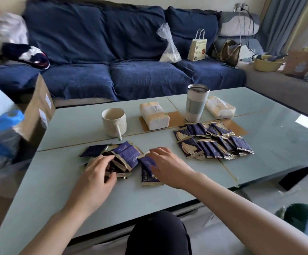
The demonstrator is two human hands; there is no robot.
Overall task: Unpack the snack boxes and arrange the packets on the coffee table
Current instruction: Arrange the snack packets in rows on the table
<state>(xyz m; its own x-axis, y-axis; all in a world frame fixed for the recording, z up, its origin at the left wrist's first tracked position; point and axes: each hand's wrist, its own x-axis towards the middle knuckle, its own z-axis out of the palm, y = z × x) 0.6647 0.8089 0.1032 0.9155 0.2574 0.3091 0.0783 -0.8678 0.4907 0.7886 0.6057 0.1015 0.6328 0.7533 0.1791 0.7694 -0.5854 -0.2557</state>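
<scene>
Left hand grip curled on small packet pile, right hand grip loosely open, fingertips touching single packet, arranged packets beyond on table.

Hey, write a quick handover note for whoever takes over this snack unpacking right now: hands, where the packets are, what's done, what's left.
Left hand: fingers curled on the loose heap of packets near the table's front edge.
Right hand: fingers spread over a single packet lying beside that heap.
Done: a larger batch of packets lies in overlapping rows on the coffee table, right of the heap, in front of the tumbler.
Left: spread out the near heap and the single packet. No snack box is clearly identifiable in view, so check for more.
</scene>
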